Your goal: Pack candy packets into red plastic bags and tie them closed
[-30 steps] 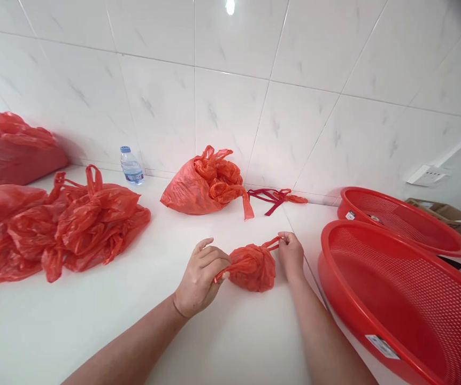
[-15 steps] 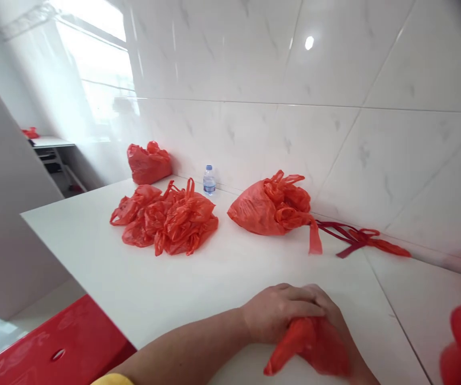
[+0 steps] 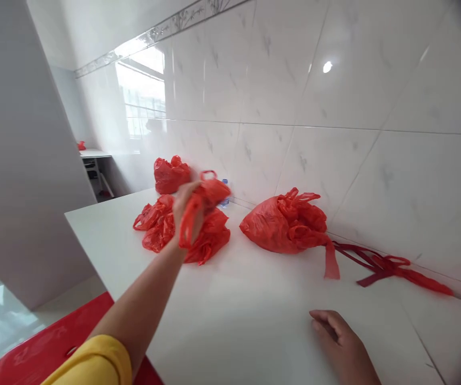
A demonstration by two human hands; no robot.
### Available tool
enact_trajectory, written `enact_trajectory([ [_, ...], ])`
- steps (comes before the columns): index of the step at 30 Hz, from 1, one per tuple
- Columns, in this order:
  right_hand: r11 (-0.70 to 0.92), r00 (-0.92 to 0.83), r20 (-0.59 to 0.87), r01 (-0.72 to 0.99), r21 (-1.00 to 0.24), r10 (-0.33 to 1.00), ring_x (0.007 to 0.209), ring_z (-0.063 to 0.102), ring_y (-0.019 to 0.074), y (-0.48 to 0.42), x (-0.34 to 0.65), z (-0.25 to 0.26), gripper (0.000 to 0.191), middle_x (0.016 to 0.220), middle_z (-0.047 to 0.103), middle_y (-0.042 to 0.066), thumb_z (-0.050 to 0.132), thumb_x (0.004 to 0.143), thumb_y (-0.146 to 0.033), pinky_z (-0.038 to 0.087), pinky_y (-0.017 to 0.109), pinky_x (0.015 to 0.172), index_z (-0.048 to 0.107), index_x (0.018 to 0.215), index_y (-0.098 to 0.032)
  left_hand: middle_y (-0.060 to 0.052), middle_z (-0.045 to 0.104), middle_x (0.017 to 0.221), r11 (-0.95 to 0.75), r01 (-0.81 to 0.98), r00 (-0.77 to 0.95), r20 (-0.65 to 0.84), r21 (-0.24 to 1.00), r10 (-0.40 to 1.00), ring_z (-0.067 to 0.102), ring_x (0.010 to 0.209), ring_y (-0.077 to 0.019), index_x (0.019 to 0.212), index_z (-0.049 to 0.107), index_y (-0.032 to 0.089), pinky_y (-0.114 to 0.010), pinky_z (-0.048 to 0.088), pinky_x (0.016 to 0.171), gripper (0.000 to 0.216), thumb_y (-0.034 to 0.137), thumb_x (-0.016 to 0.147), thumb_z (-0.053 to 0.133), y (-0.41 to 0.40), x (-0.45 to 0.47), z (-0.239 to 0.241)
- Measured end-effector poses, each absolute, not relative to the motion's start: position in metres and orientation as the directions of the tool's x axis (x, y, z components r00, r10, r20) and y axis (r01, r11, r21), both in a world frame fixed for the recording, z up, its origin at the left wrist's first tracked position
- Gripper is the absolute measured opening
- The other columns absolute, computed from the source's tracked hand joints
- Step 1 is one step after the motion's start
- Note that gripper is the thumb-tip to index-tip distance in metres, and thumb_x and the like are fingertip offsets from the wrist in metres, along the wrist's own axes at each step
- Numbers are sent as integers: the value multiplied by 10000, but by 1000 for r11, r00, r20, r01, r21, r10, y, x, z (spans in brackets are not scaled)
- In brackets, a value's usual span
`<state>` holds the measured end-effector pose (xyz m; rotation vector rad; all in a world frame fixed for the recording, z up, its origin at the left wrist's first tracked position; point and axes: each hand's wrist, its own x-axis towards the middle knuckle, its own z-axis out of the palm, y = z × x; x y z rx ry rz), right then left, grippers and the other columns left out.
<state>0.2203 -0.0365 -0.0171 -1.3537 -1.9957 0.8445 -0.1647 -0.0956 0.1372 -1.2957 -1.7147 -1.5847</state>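
Note:
My left hand point(image 3: 188, 208) reaches out over the table, closed around a crumpled red plastic bag point(image 3: 210, 193) whose loops stick out above and below the fingers. It hangs over a pile of red plastic bags point(image 3: 159, 231), partly covering it; whether the held bag touches the pile I cannot tell. Low on the right, my right hand point(image 3: 340, 339) rests at the white table top point(image 3: 254, 321), loosely curled, with a small gap between thumb and fingers and nothing in it.
A stuffed red bag point(image 3: 170, 175) stands at the far left, beyond the pile. The water bottle point(image 3: 225, 202) is partly hidden behind the held bag. Along the tiled wall point(image 3: 335, 176) lie another full red bag point(image 3: 278, 224) and dark red straps point(image 3: 370, 264). A red stool point(image 3: 30, 347) is lower left.
My hands were together over the red plastic bag near the front. The left has carried it forward and left to the pile; the right has let go. The view has shifted.

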Motion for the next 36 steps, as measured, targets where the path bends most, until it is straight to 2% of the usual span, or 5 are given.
enact_trajectory([
  [3, 336, -341, 159, 558, -759, 926, 1008, 592, 214, -40, 215, -12, 262, 1052, 633, 46, 483, 802, -422, 463, 332, 887, 620, 932, -240, -111, 394, 1408, 126, 840, -533, 755, 528, 383, 380, 1289, -235, 1347, 377, 206, -438, 308, 1072, 475, 245, 878, 436, -91, -207, 124],
  [10, 369, -327, 224, 497, -785, 918, 965, 579, 191, -47, 208, -5, 171, 989, 615, 38, 462, 822, -294, 455, 324, 854, 602, 895, -229, -160, 550, 1298, 353, 799, -574, 446, 486, 687, 440, 1223, -380, 1179, 556, 178, -755, 182, 934, 353, 239, 842, 470, -89, -247, 63],
  [15, 348, -300, 224, 466, -813, 927, 950, 574, 171, -53, 207, 0, 149, 986, 612, 19, 469, 816, -256, 457, 299, 820, 598, 892, -241, -136, 309, 1484, 385, 862, -505, 629, 330, 591, 212, 1361, -384, 1365, 354, 232, -730, 229, 948, 563, 219, 817, 484, -81, -213, 73],
  [24, 395, -222, 333, 630, -668, 916, 785, 553, 153, -39, 187, 0, 192, 813, 614, -4, 422, 813, -159, 411, 257, 670, 591, 773, -241, -107, 376, 1426, -182, 981, 78, 719, 68, 691, 225, 1379, -303, 1197, 551, 218, -504, 295, 1084, 378, 217, 827, 476, -27, -92, 90],
  [36, 265, -149, 225, 684, -679, 963, 572, 492, 94, -6, 183, 5, 175, 643, 598, -53, 444, 795, -151, 289, 201, 527, 583, 747, -246, -51, 410, 1419, -425, 886, 287, 502, 184, 816, 516, 1157, -210, 1390, 310, 288, -320, 470, 878, 590, 153, 833, 449, 84, 24, 168],
])
